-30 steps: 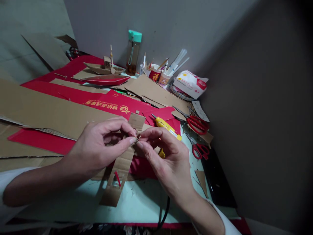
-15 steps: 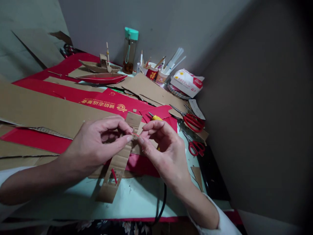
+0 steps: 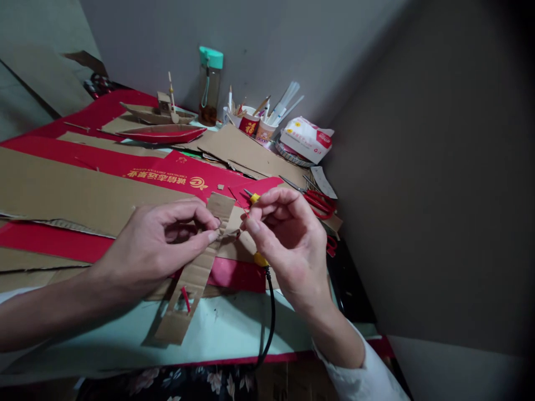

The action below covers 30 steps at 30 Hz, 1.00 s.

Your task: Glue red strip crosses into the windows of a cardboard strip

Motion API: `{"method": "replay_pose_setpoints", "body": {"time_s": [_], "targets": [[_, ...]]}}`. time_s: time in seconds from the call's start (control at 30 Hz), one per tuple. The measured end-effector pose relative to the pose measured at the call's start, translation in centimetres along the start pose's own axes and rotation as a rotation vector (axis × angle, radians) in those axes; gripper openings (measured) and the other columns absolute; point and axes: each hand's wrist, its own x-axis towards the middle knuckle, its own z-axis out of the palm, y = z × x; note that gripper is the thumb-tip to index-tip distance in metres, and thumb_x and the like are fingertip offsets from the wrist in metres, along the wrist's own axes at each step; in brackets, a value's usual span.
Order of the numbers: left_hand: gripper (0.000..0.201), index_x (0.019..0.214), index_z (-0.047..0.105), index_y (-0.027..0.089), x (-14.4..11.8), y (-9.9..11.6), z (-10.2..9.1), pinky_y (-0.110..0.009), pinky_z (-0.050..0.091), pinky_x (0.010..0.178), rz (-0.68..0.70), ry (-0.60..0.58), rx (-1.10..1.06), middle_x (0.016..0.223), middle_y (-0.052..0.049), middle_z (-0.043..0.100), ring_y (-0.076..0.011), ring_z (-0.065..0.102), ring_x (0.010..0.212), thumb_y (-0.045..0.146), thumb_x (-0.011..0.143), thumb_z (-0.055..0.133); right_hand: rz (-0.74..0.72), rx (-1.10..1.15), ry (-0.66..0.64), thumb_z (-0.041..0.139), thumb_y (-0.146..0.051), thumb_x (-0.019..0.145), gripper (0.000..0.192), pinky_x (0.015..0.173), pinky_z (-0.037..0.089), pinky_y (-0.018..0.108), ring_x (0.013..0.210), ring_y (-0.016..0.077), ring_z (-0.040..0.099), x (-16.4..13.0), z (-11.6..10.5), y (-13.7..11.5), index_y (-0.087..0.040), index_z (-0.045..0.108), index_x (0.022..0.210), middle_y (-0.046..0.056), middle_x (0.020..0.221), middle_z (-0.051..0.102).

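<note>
My left hand [image 3: 161, 245] pinches a long brown cardboard strip [image 3: 196, 281] between thumb and forefinger near its upper end. The strip runs down towards me over the pale green table [image 3: 228, 328], and a small red sliver [image 3: 185, 298] sticks through a cut-out near its lower end. My right hand [image 3: 288, 239] is just right of the pinch point, its thumb and fingers curled together at the strip's edge; whether it holds a small piece I cannot tell. A yellow glue gun [image 3: 258, 257] lies under my right hand, its black cord [image 3: 270, 317] running off the front edge.
Large brown and red cardboard sheets [image 3: 83, 189] cover the left of the table. Red scissors [image 3: 315, 200] lie at the right. At the back stand a cardboard boat model [image 3: 159, 114], a red boat hull [image 3: 163, 133], a green-capped bottle [image 3: 209, 86], cups of sticks [image 3: 251, 120] and a tissue pack [image 3: 307, 139].
My right hand has drawn up and to the right, away from my left fingertips. The view has shifted right, so everything sits further left.
</note>
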Motion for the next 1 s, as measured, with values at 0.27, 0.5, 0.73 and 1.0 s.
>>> {"method": "replay_pose_setpoints", "body": {"time_s": [0.27, 0.5, 0.73, 1.0], "targets": [[0.014, 0.073, 0.075, 0.022, 0.2, 0.3, -0.3, -0.024, 0.05, 0.073, -0.143, 0.038, -0.064, 0.075, 0.004, 0.072, -0.0148, 0.063, 0.073, 0.032, 0.082, 0.079, -0.183, 0.169, 0.169, 0.077, -0.015, 0.093, 0.012, 0.065, 0.06, 0.022, 0.072, 0.0095, 0.067, -0.4, -1.8, -1.2, -0.024, 0.073, 0.1, -0.004, 0.083, 0.066], [0.007, 0.079, 0.086, 0.03, -1.4, 0.7, 0.3, -0.026, 0.055, 0.086, 0.003, -0.29, 0.006, 0.089, 0.003, 0.08, -0.0197, 0.074, 0.093, 0.032, 0.082, 0.079, -0.049, 0.13, 0.355, 0.087, -0.019, 0.081, 0.018, 0.051, 0.054, 0.013, 0.066, 0.0073, 0.065, -1.9, -5.2, -3.4, -0.021, 0.075, 0.094, -0.004, 0.081, 0.062], [0.019, 0.09, 0.087, 0.037, -2.1, 0.4, 0.7, -0.025, 0.056, 0.085, 0.104, -0.465, -0.016, 0.095, 0.002, 0.081, -0.0193, 0.074, 0.092, 0.033, 0.093, 0.068, -0.026, 0.06, 0.311, 0.087, -0.018, 0.081, 0.016, 0.055, 0.054, 0.015, 0.066, 0.0083, 0.064, -2.3, -5.7, -3.6, -0.021, 0.076, 0.092, -0.004, 0.076, 0.063], [0.037, 0.119, 0.073, 0.03, -1.0, 0.0, 0.8, -0.023, 0.063, 0.085, -0.079, -0.154, -0.317, 0.093, 0.003, 0.077, -0.0162, 0.077, 0.091, 0.031, 0.084, 0.084, 0.136, 0.106, 0.028, 0.09, -0.021, 0.086, 0.02, 0.065, 0.057, 0.015, 0.071, 0.0059, 0.068, -2.2, -1.7, -1.0, -0.022, 0.072, 0.096, -0.005, 0.086, 0.071]]}}
